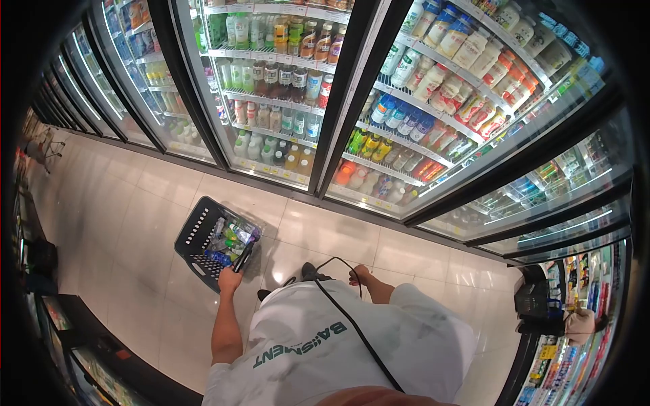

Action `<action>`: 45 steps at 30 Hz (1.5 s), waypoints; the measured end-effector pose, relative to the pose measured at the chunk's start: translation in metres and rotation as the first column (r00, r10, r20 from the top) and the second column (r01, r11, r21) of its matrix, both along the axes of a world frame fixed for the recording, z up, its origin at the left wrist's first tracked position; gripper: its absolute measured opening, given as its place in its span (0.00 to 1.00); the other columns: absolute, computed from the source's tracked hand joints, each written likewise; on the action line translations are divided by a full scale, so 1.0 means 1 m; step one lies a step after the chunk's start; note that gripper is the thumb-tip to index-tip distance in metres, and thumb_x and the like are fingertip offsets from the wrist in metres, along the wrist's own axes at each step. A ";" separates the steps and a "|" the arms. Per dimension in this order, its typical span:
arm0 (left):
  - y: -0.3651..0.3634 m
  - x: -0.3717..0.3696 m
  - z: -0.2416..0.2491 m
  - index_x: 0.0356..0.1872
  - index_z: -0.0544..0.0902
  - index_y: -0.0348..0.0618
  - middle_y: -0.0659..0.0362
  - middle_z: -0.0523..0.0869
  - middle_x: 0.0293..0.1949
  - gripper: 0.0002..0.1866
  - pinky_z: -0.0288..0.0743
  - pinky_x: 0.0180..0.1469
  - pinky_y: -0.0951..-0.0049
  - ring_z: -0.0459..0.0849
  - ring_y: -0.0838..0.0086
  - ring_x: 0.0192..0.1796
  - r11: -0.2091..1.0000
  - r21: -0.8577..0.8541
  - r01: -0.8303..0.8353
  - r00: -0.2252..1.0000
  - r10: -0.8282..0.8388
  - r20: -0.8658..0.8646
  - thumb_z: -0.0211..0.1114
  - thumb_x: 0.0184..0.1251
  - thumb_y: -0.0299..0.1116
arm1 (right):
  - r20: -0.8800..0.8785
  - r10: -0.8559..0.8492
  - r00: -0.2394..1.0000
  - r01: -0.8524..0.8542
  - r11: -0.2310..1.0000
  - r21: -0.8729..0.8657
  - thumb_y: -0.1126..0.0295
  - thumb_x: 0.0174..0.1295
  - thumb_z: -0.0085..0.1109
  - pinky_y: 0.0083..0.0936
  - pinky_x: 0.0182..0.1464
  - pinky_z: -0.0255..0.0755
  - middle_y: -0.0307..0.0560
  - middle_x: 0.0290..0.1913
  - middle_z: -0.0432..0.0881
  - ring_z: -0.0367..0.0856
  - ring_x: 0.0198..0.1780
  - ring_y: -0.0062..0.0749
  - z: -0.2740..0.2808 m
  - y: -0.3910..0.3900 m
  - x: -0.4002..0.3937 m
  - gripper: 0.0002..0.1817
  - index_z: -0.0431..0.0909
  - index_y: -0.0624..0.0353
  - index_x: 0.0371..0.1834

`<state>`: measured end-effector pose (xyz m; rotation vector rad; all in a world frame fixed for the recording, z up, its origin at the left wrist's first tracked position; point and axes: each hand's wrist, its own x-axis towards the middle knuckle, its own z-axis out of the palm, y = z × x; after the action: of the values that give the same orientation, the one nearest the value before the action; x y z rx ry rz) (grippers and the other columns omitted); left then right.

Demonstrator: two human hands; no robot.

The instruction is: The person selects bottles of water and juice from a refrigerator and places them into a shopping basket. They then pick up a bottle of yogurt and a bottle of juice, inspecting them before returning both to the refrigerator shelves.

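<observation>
The shopping basket [198, 229] is out ahead of the person's left side, beyond the white printed T-shirt [298, 325] and the black cable [352, 321] crossing it. The left hand [230, 279] closes around the basket's black handle [243, 258]; the right hand [361, 274], fingers curled, is beside the cable, its grip impossible to tell. Bottles [233, 233] lie inside the basket. Past pale floor tiles [135, 210] stand glass-doored coolers [332, 122] stocked with bottled drinks [325, 44].
</observation>
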<state>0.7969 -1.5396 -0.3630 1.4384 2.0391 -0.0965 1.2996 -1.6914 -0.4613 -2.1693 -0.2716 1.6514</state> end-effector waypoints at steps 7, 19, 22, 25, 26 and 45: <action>-0.012 0.008 0.001 0.54 0.88 0.45 0.44 0.90 0.48 0.26 0.80 0.57 0.53 0.88 0.49 0.53 0.999 0.025 0.041 0.999 -0.041 -0.022 0.72 0.57 0.47 | 0.014 0.194 0.981 -0.194 0.981 -0.005 0.78 0.63 0.53 0.35 0.23 0.84 0.58 0.28 0.86 0.89 0.25 0.43 -0.002 0.019 0.009 0.08 0.79 0.67 0.27; -0.023 -0.009 0.003 0.41 0.90 0.37 0.41 0.90 0.43 0.23 0.83 0.53 0.53 0.90 0.49 0.49 0.994 0.003 0.112 0.994 -0.112 0.003 0.69 0.53 0.48 | 0.338 0.553 0.761 -0.648 0.640 0.412 0.68 0.63 0.60 0.31 0.42 0.84 0.53 0.39 0.89 0.91 0.37 0.36 0.081 0.174 -0.117 0.17 0.82 0.64 0.53; -0.014 -0.019 0.006 0.41 0.90 0.36 0.39 0.89 0.45 0.23 0.82 0.55 0.53 0.89 0.48 0.50 0.992 -0.059 0.113 0.992 -0.109 0.058 0.68 0.52 0.45 | 0.531 0.600 0.599 -0.772 0.256 0.582 0.70 0.58 0.61 0.39 0.49 0.82 0.58 0.47 0.86 0.89 0.45 0.44 0.102 0.191 -0.190 0.19 0.81 0.62 0.54; -0.014 -0.014 0.011 0.41 0.90 0.36 0.39 0.89 0.44 0.22 0.82 0.56 0.53 0.89 0.47 0.50 0.998 -0.027 0.050 0.998 -0.049 0.025 0.66 0.50 0.42 | 0.690 0.605 0.397 -0.825 -0.095 0.558 0.75 0.52 0.63 0.42 0.57 0.79 0.61 0.59 0.79 0.81 0.59 0.51 0.123 0.200 -0.254 0.27 0.76 0.61 0.60; -0.017 -0.011 0.012 0.41 0.90 0.35 0.39 0.90 0.44 0.21 0.82 0.57 0.53 0.89 0.47 0.50 0.999 -0.034 0.030 0.999 -0.029 0.030 0.66 0.50 0.42 | 0.726 0.607 0.321 -0.831 -0.187 0.524 0.76 0.50 0.64 0.43 0.59 0.79 0.62 0.62 0.76 0.77 0.64 0.53 0.126 0.198 -0.269 0.31 0.74 0.60 0.63; -0.012 -0.002 0.045 0.41 0.90 0.33 0.40 0.90 0.47 0.20 0.82 0.58 0.56 0.89 0.48 0.53 0.998 -0.070 0.004 1.000 -0.002 0.026 0.63 0.53 0.38 | 0.762 0.632 0.142 -0.932 -0.175 0.319 0.78 0.47 0.61 0.55 0.54 0.75 0.62 0.56 0.71 0.74 0.58 0.62 0.092 0.193 -0.313 0.26 0.67 0.61 0.53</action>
<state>0.7947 -1.5514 -0.3179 1.3926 1.9933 -0.1487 0.9866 -1.4986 -0.3689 -1.3055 -2.5305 0.9495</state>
